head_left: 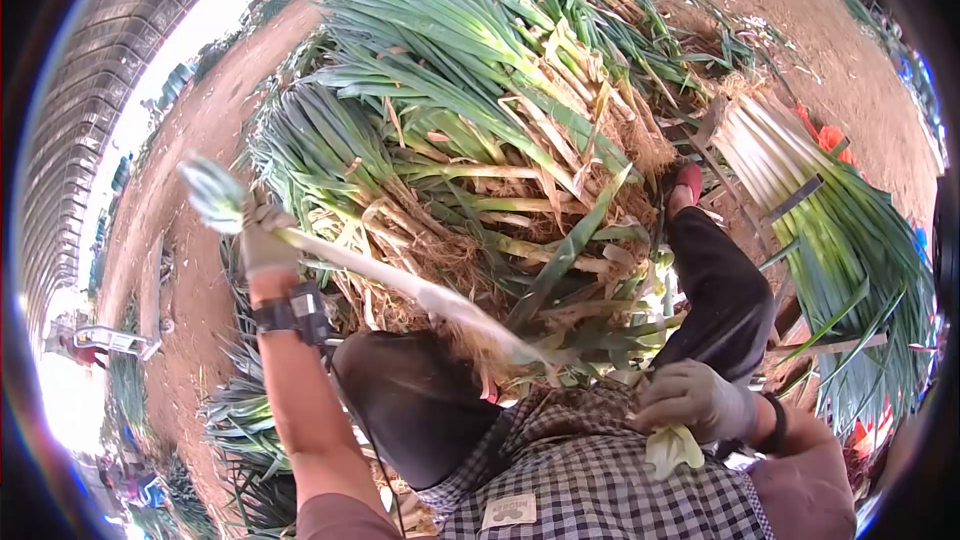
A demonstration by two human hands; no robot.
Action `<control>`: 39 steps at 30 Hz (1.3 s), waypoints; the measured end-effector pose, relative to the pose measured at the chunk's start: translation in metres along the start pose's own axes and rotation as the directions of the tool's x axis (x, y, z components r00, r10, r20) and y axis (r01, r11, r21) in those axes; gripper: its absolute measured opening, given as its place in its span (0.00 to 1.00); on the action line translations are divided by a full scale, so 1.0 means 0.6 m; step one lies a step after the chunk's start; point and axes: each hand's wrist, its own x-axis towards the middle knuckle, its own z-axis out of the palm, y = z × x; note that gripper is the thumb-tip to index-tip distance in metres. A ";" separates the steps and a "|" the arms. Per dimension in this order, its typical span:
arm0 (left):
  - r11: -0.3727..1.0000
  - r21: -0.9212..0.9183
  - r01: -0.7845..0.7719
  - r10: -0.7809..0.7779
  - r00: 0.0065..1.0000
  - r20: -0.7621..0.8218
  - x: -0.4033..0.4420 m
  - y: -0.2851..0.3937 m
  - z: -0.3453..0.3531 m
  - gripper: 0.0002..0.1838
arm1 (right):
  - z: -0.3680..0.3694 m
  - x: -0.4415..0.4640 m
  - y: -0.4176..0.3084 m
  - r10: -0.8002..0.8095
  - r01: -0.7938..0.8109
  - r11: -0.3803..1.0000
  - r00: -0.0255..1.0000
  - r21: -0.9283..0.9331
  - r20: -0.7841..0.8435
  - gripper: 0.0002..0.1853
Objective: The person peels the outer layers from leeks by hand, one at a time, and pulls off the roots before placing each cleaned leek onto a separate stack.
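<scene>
My left hand (266,236), in a pale glove, is closed around a long leek (400,280) near its green end. Its white shaft slants down to the right across my lap, with the root end over my apron and a little blurred. My right hand (697,402), also gloved, is closed at the right of my apron, and a pale peeled leek leaf (672,452) hangs from under its fingers. In front of my knees lies a large heap of untrimmed leeks (440,50), with dry outer leaves and soil on their roots.
To my right, cleaned leeks (780,150) lie side by side on a metal rack (795,197), their green tops fanning toward the lower right. More leeks (245,415) lie on the ground by my left arm. Bare soil (190,290) runs along the left.
</scene>
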 end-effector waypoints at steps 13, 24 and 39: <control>0.995 -0.053 0.088 -0.070 0.958 0.279 -0.009 -0.006 -0.003 0.13 | 0.111 0.304 0.101 0.122 -0.173 0.957 0.969 -0.233 -0.217 0.25; 0.962 0.132 0.239 -0.228 0.969 -0.099 0.007 -0.048 -0.094 0.14 | 0.118 0.272 0.010 0.278 -0.287 0.950 0.957 -0.125 -0.086 0.13; 0.962 0.211 -0.175 0.265 0.796 -0.545 -0.002 0.095 -0.323 0.21 | 0.086 0.245 0.063 0.265 -0.248 0.849 0.964 -0.467 -0.031 0.28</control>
